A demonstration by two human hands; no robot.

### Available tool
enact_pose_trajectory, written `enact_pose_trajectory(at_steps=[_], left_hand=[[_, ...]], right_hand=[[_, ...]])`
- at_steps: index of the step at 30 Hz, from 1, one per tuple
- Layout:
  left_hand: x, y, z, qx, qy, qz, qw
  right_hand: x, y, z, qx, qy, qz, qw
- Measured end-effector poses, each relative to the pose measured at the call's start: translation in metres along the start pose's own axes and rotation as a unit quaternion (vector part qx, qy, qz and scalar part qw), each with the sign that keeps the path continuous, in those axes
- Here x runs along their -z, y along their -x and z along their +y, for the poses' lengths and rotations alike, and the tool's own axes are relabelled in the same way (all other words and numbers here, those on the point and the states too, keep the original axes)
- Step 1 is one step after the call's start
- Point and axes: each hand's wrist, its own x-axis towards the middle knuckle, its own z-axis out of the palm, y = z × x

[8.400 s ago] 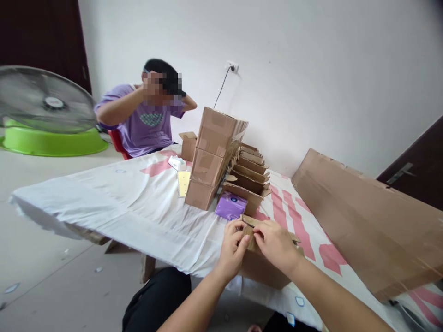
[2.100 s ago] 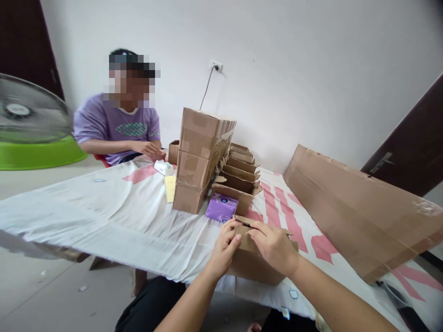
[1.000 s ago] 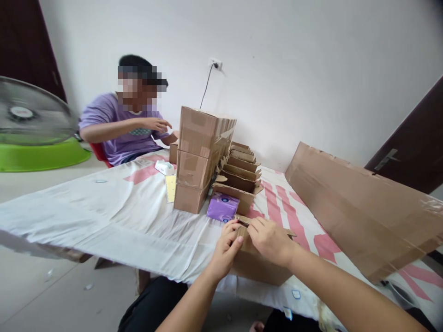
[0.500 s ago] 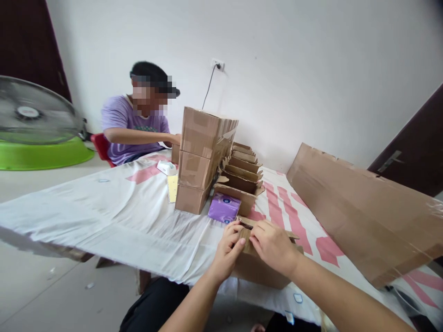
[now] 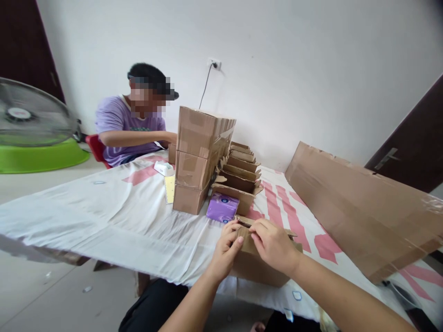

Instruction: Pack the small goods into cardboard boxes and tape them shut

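A small brown cardboard box [image 5: 260,267] stands at the table's near edge, its top flaps partly raised. My left hand [image 5: 226,249] grips its left end, fingers curled over the top edge and thumb on the outside. Close beside it, my right hand [image 5: 273,242] is closed at the near top edge, with its fingertips pressed together by the flap. What exactly lies between those fingertips is hidden. Just beyond the box sits a purple tissue pack [image 5: 222,207], touching neither hand.
Cardboard boxes [image 5: 190,170] are stacked left of a row of open boxes [image 5: 238,182]. A large cardboard sheet [image 5: 356,203] leans along the right side. Across the table a person [image 5: 129,124] works with a box. A white device [image 5: 164,168] and yellow card [image 5: 169,189] lie beside the stack.
The whole scene has slid slightly left as my head turned. Both hands stay at the box, with the right fingers shifted a little along its top edge.
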Motion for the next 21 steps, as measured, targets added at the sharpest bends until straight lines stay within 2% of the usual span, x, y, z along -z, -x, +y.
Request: enact_pose_trajectory(at_steps=[8,10,14,16,18,21], left_hand=[[0.003,-0.002,0.0,-0.027,0.001,-0.014,1.0],[0.003,-0.001,0.0,-0.026,0.0,-0.015,1.0],[0.002,0.0,0.0,-0.018,-0.005,-0.011,1.0],[0.002,-0.001,0.001,-0.014,-0.007,-0.009,1.0],[0.001,-0.002,0.001,-0.008,-0.009,-0.006,1.0],[0.001,-0.003,0.003,-0.003,-0.012,-0.002,1.0]], right_hand=[[-0.01,-0.004,-0.007,0.116,0.147,-0.01,0.982],[-0.012,-0.005,-0.004,0.11,0.136,-0.006,0.985],[-0.008,0.0,0.004,0.002,0.013,0.052,0.999],[-0.006,0.004,0.006,-0.018,-0.035,0.06,0.997],[-0.005,0.008,0.006,0.01,-0.037,0.054,0.998],[-0.008,0.009,0.003,0.077,0.026,0.041,0.996]])
